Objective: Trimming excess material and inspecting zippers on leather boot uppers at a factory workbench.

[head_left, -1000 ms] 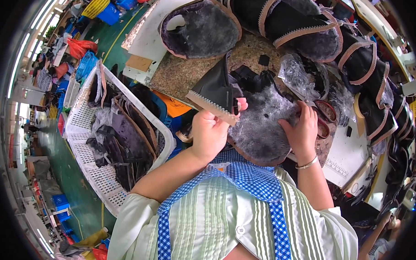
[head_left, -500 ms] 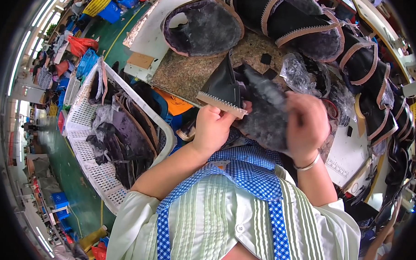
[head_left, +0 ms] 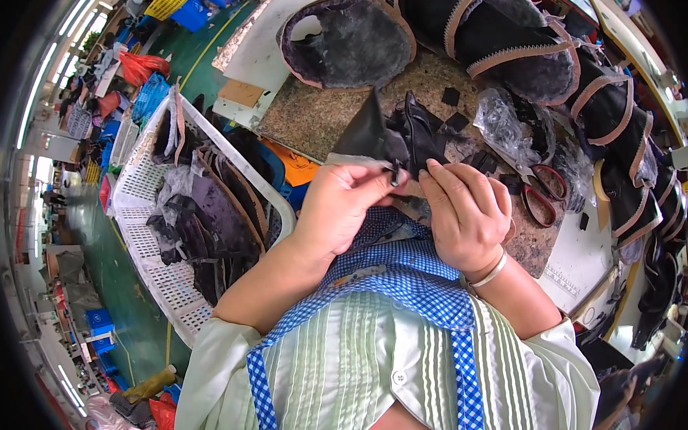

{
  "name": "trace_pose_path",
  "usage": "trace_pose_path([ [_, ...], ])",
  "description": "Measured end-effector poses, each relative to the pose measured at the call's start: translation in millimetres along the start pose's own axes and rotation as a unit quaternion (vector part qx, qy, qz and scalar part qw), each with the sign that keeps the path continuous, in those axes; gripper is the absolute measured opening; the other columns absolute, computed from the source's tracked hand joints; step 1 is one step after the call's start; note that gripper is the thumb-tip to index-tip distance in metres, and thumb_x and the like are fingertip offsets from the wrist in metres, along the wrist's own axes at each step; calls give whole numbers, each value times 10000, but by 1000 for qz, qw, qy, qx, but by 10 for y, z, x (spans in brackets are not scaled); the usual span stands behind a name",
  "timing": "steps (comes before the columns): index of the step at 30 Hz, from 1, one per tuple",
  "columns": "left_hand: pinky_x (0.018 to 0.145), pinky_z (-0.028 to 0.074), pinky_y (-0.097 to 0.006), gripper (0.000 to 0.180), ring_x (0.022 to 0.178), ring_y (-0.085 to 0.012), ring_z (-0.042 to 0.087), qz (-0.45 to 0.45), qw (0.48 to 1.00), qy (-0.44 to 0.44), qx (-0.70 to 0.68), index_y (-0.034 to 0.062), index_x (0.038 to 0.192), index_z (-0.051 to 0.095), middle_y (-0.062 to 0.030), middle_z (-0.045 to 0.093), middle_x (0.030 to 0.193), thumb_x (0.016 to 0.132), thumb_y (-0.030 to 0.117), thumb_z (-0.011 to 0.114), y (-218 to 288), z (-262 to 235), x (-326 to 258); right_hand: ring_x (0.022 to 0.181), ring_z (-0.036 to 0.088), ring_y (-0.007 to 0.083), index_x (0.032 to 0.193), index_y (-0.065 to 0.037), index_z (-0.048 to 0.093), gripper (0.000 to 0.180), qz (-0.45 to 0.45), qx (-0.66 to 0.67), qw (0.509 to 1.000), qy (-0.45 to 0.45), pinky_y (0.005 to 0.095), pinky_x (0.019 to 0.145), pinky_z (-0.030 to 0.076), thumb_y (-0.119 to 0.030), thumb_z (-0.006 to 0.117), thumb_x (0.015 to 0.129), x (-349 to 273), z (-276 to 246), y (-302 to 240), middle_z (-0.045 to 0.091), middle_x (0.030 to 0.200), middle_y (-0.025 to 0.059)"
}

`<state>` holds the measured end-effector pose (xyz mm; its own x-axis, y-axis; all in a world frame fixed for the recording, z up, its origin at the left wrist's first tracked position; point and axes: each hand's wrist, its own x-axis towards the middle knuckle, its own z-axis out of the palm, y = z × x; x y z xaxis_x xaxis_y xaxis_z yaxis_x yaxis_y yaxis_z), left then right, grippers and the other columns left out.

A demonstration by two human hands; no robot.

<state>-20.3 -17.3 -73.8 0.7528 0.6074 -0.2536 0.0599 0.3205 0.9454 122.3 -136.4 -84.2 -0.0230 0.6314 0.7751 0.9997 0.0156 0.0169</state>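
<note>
My left hand [head_left: 337, 203] and my right hand [head_left: 465, 212] both pinch a black shoe upper piece [head_left: 392, 137] with a pale zigzag-trimmed edge, held folded just above a speckled stone slab [head_left: 309, 119]. The fingertips of both hands meet at the piece's lower edge. A thin bracelet circles my right wrist. Red-handled scissors [head_left: 538, 191] lie on the slab right of my right hand.
A white perforated basket [head_left: 149, 254] with dark shoe pieces stands at my left. Fur-lined black uppers with tan trim [head_left: 509, 50] are stacked behind and along the right. A crumpled clear plastic bag [head_left: 503, 118] lies near the scissors. Green floor and coloured crates are far left.
The shoe piece has been folded and turned upright, and both hands have come together at its lower edge; earlier my right hand lay spread over its furry side.
</note>
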Motion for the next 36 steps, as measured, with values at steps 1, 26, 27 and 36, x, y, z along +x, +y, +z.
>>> trace_pose_path([
  [1, 676, 458, -207, 135, 804, -105, 655, 23, 999, 29, -17, 20, 923, 713, -61, 709, 935, 890, 143, 670, 20, -7, 21, 884, 629, 202, 925, -7, 691, 331, 4, 9, 1000, 1, 307, 714, 455, -139, 603, 635, 4, -5, -2, 667, 997, 82],
  [26, 710, 457, -208, 99, 790, -71, 588, -82, 989, -28, -122, 9, 950, 693, -24, 677, 865, 887, 57, 634, -25, -11, 50, 780, 595, 189, 893, 5, 695, 329, -73, 96, 991, 60, 269, 570, 440, -91, 656, 581, -100, 73, -18, 561, 847, 49],
  [27, 716, 456, -210, 101, 800, -75, 588, -94, 986, -41, -133, 6, 951, 693, -26, 677, 868, 882, 54, 638, -13, -6, 50, 788, 596, 189, 894, 7, 693, 329, -72, 97, 990, 68, 269, 574, 441, -94, 653, 584, -112, 76, -24, 558, 842, 46],
  [36, 808, 505, -254, 98, 835, -105, 630, 31, 999, -19, 1, -13, 972, 665, -46, 679, 928, 893, 11, 612, -201, -141, 125, 787, 592, 201, 921, -38, 677, 287, -12, 89, 995, 41, 303, 647, 449, -135, 682, 651, -5, 10, 107, 577, 855, 40],
])
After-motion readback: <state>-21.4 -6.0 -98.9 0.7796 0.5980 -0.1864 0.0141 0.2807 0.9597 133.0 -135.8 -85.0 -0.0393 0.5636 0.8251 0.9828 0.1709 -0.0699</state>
